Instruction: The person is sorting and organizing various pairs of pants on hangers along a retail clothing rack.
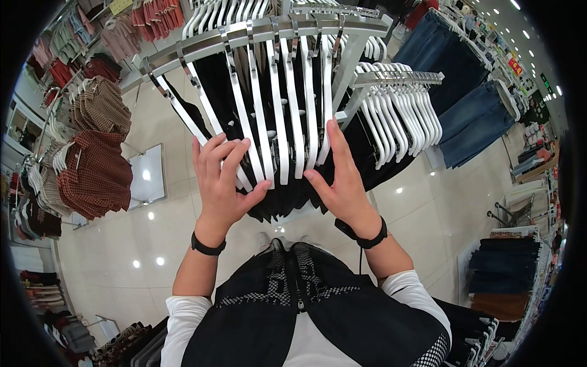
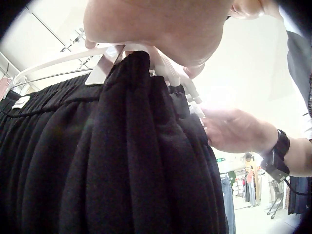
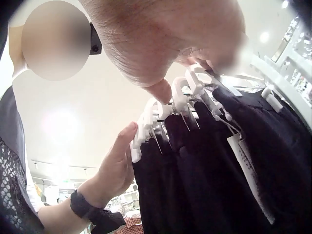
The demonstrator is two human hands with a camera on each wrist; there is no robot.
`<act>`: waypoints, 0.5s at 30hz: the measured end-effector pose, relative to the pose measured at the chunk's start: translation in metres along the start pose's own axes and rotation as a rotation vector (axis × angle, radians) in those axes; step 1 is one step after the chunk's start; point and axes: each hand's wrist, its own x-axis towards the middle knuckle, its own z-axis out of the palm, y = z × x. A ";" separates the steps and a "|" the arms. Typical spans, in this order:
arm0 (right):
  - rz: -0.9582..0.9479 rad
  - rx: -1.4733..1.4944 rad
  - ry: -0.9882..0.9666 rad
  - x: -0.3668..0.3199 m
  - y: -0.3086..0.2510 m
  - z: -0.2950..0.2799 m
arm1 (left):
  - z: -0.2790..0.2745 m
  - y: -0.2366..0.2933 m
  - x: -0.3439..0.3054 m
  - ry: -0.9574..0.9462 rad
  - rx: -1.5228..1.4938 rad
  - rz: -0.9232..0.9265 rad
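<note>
Several white hangers (image 1: 283, 128) hang from a curved metal rail (image 1: 269, 27), with black garments (image 1: 278, 199) below them. My left hand (image 1: 221, 183) lies over the hangers at the left, its fingers spread and thumb against a hanger end. At the right side, my right hand (image 1: 343, 186) touches the outer hanger with straight fingers, its thumb at the hanger ends. Gathered waistbands of the black garments (image 2: 107, 146) show under my left hand (image 2: 161, 29) in the left wrist view. A white tag (image 3: 251, 178) dangles from one garment in the right wrist view, below my right hand (image 3: 170, 39).
More white hangers (image 1: 400, 116) hang on a lower rail to the right, near blue jeans (image 1: 477, 122). Checked garments (image 1: 98, 174) hang at the left. Tiled floor (image 1: 147, 244) lies around the rack. Folded dark clothes (image 1: 504, 263) are at the lower right.
</note>
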 end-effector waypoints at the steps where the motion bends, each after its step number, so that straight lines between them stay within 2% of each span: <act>1: -0.001 0.002 0.002 0.000 0.001 0.000 | 0.000 0.000 0.000 0.000 -0.001 0.002; 15: 0.028 0.007 0.055 -0.005 0.009 -0.012 | 0.000 -0.002 -0.002 -0.007 0.025 0.010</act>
